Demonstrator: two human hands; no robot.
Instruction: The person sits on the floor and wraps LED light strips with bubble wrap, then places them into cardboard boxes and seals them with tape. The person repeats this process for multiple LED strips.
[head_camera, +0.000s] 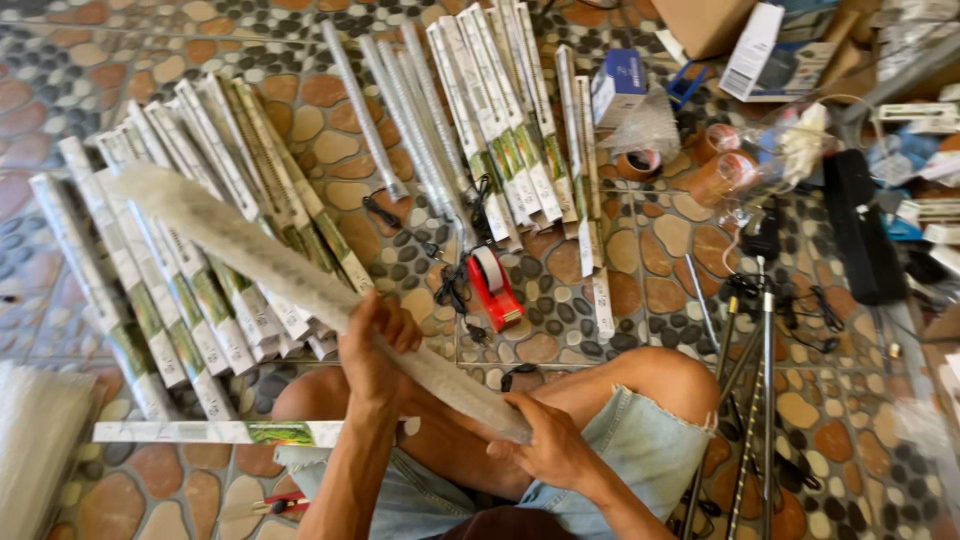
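You hold a long tube wrapped in white foam sheet (290, 275) across your lap, over the pebble-pattern floor (640, 290).

The tube's long axis runs diagonally, far end up-left over the row of boxed tubes (190, 290), near end at your right knee. Your left hand (372, 345) is closed around the middle and your right hand (545, 445) clasps the near end; keep both grips snug so the wrap lies flat.
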